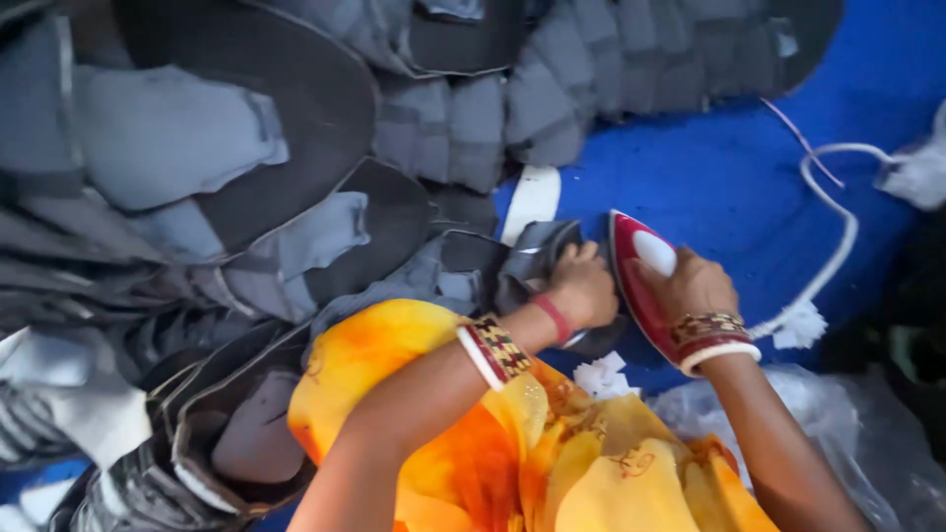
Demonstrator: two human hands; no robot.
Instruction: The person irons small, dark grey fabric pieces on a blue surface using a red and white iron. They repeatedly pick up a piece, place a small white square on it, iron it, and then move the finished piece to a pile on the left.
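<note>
My right hand (695, 286), fingers curled tight around the red iron (641, 286); left hand (583, 286), fingers flat on grey fabric piece (537, 258); blue surface (729, 177) beneath.

The right hand (695, 286) grips the handle of a red and white clothes iron (641, 286), which stands tilted on the blue padded surface (729, 177). Just beside it, the left hand (581, 286) presses down on a small grey fabric piece (537, 258) lying at the edge of the heaps. Both wrists carry bangles. Stacks of grey and black cut fabric pieces (296, 197) cover the surface's left side and far edge. A white cord (838, 227) loops across the right part of the surface. Orange and yellow cloth (552, 453) drapes at the near edge, with clear plastic sheeting (847, 433) just beside it.
</note>
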